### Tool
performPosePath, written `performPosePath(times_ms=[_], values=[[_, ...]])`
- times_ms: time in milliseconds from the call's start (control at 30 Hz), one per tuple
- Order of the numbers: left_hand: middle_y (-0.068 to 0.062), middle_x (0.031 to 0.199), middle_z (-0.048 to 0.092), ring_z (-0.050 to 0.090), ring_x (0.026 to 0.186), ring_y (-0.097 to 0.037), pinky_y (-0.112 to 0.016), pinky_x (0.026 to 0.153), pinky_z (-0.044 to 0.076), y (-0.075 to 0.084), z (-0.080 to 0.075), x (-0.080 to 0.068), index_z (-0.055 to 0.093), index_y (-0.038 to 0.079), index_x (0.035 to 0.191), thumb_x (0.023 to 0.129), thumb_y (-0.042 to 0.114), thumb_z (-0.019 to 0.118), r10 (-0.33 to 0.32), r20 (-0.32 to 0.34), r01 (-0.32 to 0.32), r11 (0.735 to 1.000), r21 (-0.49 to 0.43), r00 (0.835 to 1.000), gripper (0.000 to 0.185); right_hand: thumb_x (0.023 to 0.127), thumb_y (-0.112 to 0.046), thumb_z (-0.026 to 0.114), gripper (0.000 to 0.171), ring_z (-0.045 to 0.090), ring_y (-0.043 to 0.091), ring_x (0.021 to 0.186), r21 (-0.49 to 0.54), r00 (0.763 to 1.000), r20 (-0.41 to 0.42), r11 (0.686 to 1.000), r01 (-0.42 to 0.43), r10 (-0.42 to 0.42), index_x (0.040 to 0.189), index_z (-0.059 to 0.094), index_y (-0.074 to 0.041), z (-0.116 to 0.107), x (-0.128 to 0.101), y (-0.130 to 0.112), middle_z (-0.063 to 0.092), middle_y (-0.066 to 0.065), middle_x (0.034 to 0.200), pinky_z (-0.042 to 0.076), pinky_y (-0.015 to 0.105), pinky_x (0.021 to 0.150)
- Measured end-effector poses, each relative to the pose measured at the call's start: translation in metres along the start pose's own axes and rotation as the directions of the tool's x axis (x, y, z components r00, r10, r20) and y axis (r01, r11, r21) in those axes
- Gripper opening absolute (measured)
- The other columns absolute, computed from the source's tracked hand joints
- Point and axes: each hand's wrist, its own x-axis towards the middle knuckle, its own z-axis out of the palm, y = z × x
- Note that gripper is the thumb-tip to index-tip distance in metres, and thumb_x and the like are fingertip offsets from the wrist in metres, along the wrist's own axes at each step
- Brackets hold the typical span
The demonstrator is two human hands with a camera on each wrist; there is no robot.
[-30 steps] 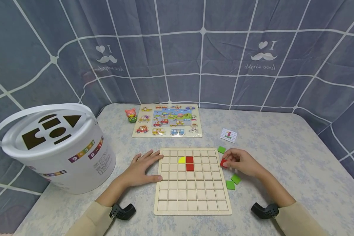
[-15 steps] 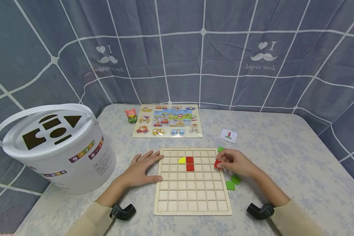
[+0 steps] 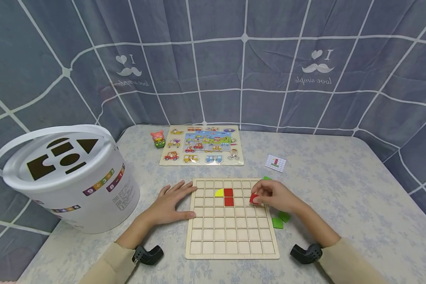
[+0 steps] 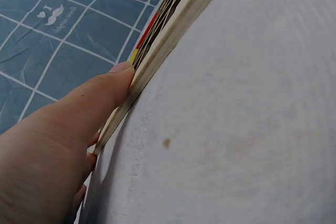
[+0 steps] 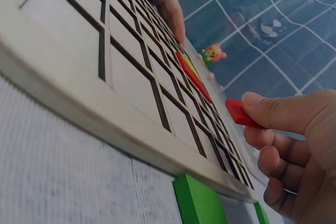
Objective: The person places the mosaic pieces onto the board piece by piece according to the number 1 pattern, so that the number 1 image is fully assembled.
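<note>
A wooden grid board (image 3: 232, 234) lies flat on the table, with a yellow quarter-round tile (image 3: 219, 193) and two red square tiles (image 3: 228, 201) set in its cells. My left hand (image 3: 168, 205) rests at the board's left edge, fingers spread, thumb and fingertips touching the frame. Between thumb and fingers, my right hand (image 3: 278, 196) pinches a red square tile (image 5: 239, 113) held over the right-hand columns. In the right wrist view this tile is raised above the board. Green square tiles (image 3: 278, 223) lie beside the board's right edge, one partly hidden behind my right hand.
A small printed pattern card (image 3: 275, 163) lies beyond the board to the right. Farther back are a vehicle picture puzzle (image 3: 201, 159) and a pink bear figurine (image 3: 158, 139). A large white bucket (image 3: 92, 205) with a shape-cutout lid stands at the left; a grid-patterned curtain hangs behind.
My right hand has carried the red square tile leftward from beside the board to over its right-hand columns. The left hand has stayed in place.
</note>
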Motion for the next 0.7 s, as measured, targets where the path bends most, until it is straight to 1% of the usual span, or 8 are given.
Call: performPosePath(times_ms=[133, 267, 333, 533, 700], values=[[-0.003, 0.156, 0.034, 0.020, 0.146, -0.031, -0.061, 0.111, 0.006, 0.000, 0.000, 0.000, 0.044, 0.021, 0.148, 0.081, 0.059, 0.069, 0.003, 0.000, -0.003, 1.000, -0.002, 1.000, 0.081, 0.087, -0.011, 0.075, 0.018, 0.052, 0.014, 0.068, 0.007, 1.000, 0.015, 1.000, 0.013, -0.013, 0.100, 0.065, -0.003, 0.004, 0.003, -0.003, 0.059, 0.004, 0.079, 0.043, 0.023, 0.060], [-0.003, 0.156, 0.034, 0.020, 0.146, -0.031, -0.062, 0.111, 0.006, -0.001, 0.001, 0.000, 0.044, 0.021, 0.149, 0.081, 0.059, 0.069, 0.005, -0.004, -0.005, 1.000, -0.001, 1.000, 0.081, 0.087, -0.012, 0.075, 0.017, 0.048, 0.013, 0.065, -0.002, 0.999, 0.025, 1.000, 0.030, -0.030, 0.100, 0.066, -0.005, 0.008, 0.006, -0.005, 0.058, 0.003, 0.078, 0.040, 0.022, 0.058], [-0.003, 0.156, 0.033, 0.020, 0.146, -0.030, -0.062, 0.111, 0.006, -0.002, 0.001, 0.000, 0.043, 0.021, 0.149, 0.082, 0.059, 0.069, 0.005, -0.005, -0.005, 1.000, 0.001, 1.000, 0.081, 0.087, -0.012, 0.075, 0.017, 0.048, 0.013, 0.064, -0.007, 0.999, 0.031, 1.000, 0.029, -0.029, 0.100, 0.066, -0.005, 0.010, 0.008, -0.007, 0.058, 0.003, 0.078, 0.039, 0.022, 0.057], [-0.002, 0.156, 0.033, 0.020, 0.146, -0.030, -0.062, 0.110, 0.006, -0.003, 0.001, 0.000, 0.043, 0.021, 0.149, 0.082, 0.059, 0.069, 0.009, -0.007, -0.009, 1.000, 0.002, 1.000, 0.082, 0.087, -0.012, 0.075, 0.016, 0.050, 0.014, 0.069, -0.009, 0.999, 0.048, 1.000, 0.014, -0.014, 0.099, 0.067, -0.007, 0.017, 0.011, -0.012, 0.058, 0.003, 0.080, 0.041, 0.022, 0.060], [-0.002, 0.156, 0.033, 0.020, 0.146, -0.030, -0.062, 0.110, 0.006, -0.003, 0.002, 0.000, 0.043, 0.021, 0.149, 0.082, 0.060, 0.068, 0.010, -0.007, -0.010, 1.000, 0.001, 1.000, 0.082, 0.087, -0.010, 0.075, 0.015, 0.048, 0.013, 0.066, -0.018, 0.998, 0.066, 1.000, 0.015, -0.014, 0.099, 0.067, -0.007, 0.023, 0.015, -0.014, 0.057, 0.001, 0.079, 0.039, 0.022, 0.060]])
